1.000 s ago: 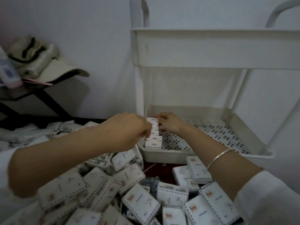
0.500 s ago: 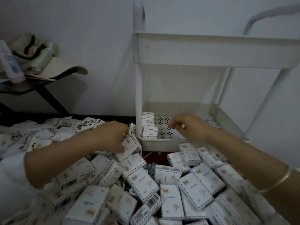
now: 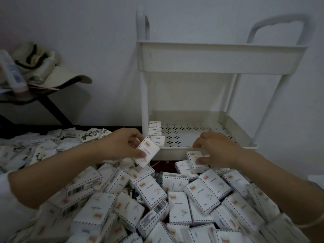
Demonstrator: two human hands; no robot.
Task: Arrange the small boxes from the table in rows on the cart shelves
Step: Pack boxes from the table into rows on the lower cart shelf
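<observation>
A heap of small white boxes (image 3: 177, 206) with dashed borders and red marks covers the table in front of me. My left hand (image 3: 121, 146) holds one small box (image 3: 148, 152) lifted and tilted, just left of the cart's lower shelf (image 3: 175, 152). My right hand (image 3: 215, 149) grips another small box (image 3: 195, 161) lying at the top of the heap, right against the shelf's front rim. A short row of boxes (image 3: 156, 133) stands on edge along the lower shelf's left side.
The white cart's upper shelf (image 3: 220, 58) overhangs the lower one, with posts (image 3: 144, 97) at the corners and a handle (image 3: 277, 27) at right. A dark side table (image 3: 22, 97) with a cap and clutter stands at left. Most of the perforated shelf floor (image 3: 198, 132) is bare.
Both hands drew back from the row on the shelf to the heap. The left hand picked up a box and raised it; the right hand closed on a box near the shelf rim.
</observation>
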